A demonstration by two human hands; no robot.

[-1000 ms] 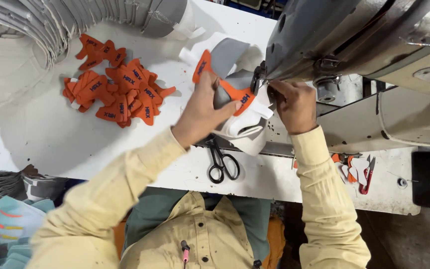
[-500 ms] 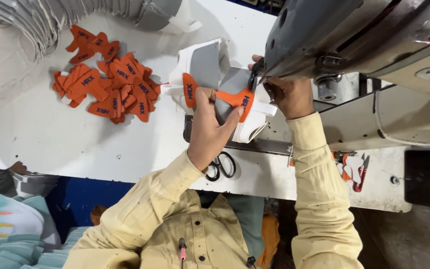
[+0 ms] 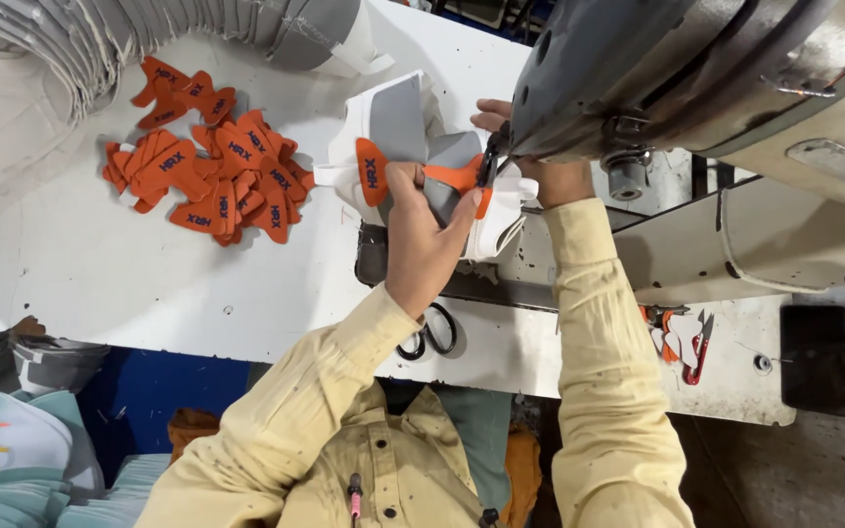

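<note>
Stitching of an orange patch (image 3: 454,177) onto a grey-and-white shoe upper (image 3: 395,127), seen from the head camera. Left hand (image 3: 422,244) lies on the upper with thumb and fingers closed, pinching the patch flat just short of the needle (image 3: 489,166). Right hand (image 3: 540,166) sits behind the machine head (image 3: 677,68), mostly hidden; whether its fingers are spread or closed cannot be told. The upper rests on the machine bed at the middle of the bench (image 3: 100,264), touching both hands. Good practice, as judged: keep the patch edge taut and aligned, feed evenly with both hands, and hold fingertips clear of the needle. Spare patches (image 3: 207,176) lie in a heap to the left, well apart; scissors (image 3: 430,332) lie near the left wrist.
</note>
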